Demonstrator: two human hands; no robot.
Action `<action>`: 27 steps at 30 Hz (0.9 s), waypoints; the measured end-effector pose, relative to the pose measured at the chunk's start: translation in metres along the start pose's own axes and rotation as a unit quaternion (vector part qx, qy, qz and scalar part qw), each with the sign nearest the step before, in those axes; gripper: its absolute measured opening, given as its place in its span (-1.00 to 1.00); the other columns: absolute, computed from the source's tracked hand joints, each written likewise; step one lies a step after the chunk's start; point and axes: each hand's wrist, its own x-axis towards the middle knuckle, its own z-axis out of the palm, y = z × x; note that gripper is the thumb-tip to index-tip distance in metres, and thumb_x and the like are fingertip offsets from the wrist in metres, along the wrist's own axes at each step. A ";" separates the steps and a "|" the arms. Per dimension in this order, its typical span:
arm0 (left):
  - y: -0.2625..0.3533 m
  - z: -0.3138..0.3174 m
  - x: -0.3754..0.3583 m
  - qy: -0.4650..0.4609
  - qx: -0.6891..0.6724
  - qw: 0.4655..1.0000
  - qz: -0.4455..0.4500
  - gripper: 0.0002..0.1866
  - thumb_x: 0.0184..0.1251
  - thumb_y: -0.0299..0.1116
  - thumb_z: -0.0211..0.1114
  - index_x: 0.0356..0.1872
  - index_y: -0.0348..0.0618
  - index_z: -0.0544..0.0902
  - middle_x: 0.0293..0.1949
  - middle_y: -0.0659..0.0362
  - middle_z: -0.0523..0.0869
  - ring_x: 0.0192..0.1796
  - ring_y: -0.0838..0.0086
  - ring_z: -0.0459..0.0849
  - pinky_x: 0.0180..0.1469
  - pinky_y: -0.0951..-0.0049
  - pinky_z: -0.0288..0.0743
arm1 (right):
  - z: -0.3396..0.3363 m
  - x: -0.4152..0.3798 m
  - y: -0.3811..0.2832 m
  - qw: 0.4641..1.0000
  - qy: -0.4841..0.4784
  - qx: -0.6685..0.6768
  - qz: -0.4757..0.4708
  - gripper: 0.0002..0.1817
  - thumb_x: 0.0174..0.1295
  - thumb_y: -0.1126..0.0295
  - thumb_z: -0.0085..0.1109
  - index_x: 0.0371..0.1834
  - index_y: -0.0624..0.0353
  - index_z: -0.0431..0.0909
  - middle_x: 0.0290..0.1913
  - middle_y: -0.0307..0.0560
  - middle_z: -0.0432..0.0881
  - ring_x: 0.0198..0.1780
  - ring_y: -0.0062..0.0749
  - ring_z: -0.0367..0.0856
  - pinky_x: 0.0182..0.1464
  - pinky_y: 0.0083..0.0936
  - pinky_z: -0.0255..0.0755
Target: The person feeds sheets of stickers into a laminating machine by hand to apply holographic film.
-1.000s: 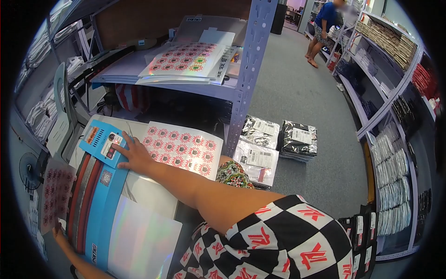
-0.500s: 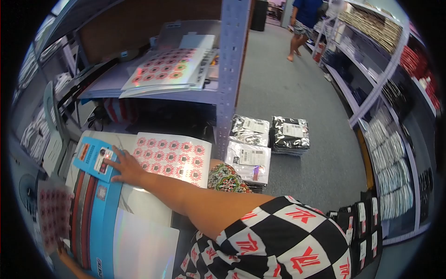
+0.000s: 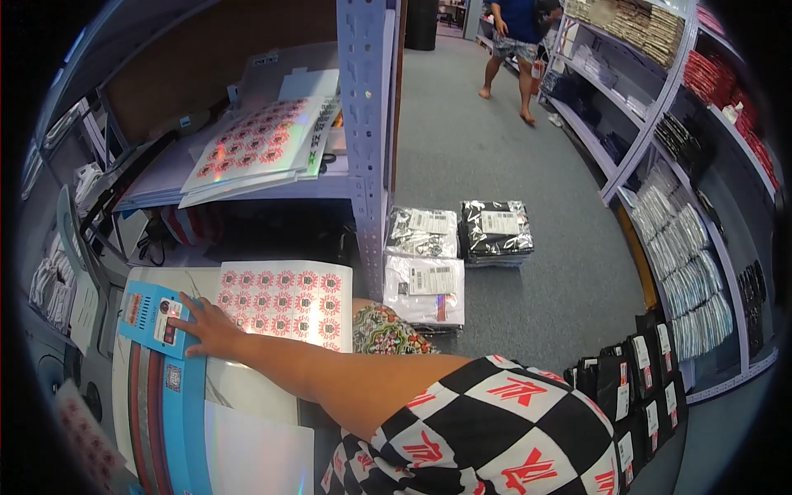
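My right hand (image 3: 216, 330) rests on the control panel end of a blue roller laminator (image 3: 181, 412), fingers spread. One fingertip touches the panel near its small display. Dark and reddish rollers (image 3: 147, 404) run along the laminator's left side. A sheet of red printed stickers (image 3: 87, 437) hangs tilted at the lower left, apart from the laminator; my left hand is out of view there. Close to my right hand lies another sticker sheet (image 3: 285, 297) on the white marbled table (image 3: 256, 392). A blank shiny sheet (image 3: 256, 450) lies to the right of the laminator.
A shelf (image 3: 272, 190) above the table carries more printed sheets (image 3: 252, 144). Bagged, labelled parcels (image 3: 425, 280) stack on the floor beside the metal post (image 3: 367, 107). Black packages (image 3: 635, 388) stand at right. Shelves of folded goods (image 3: 676, 247) line the aisle, where a person (image 3: 518, 58) walks.
The hanging sticker sheet has shifted left and down, and my left hand has left the view. My right hand stays on the panel. The view has turned slightly; the person in the aisle is closer.
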 end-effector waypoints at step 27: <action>0.033 0.016 -0.022 -0.010 -0.178 0.984 -0.011 -0.68 0.23 -0.33 0.03 0.01 -0.11 0.50 -0.11 0.11 0.57 -0.09 0.45 0.46 0.02 0.45 0.28 | -0.025 0.011 -0.007 0.991 -0.105 0.054 0.057 -0.35 -0.03 0.20 0.23 0.21 -0.32 0.24 0.39 0.01 -0.28 0.32 0.13 -0.03 0.25 -0.02 0.06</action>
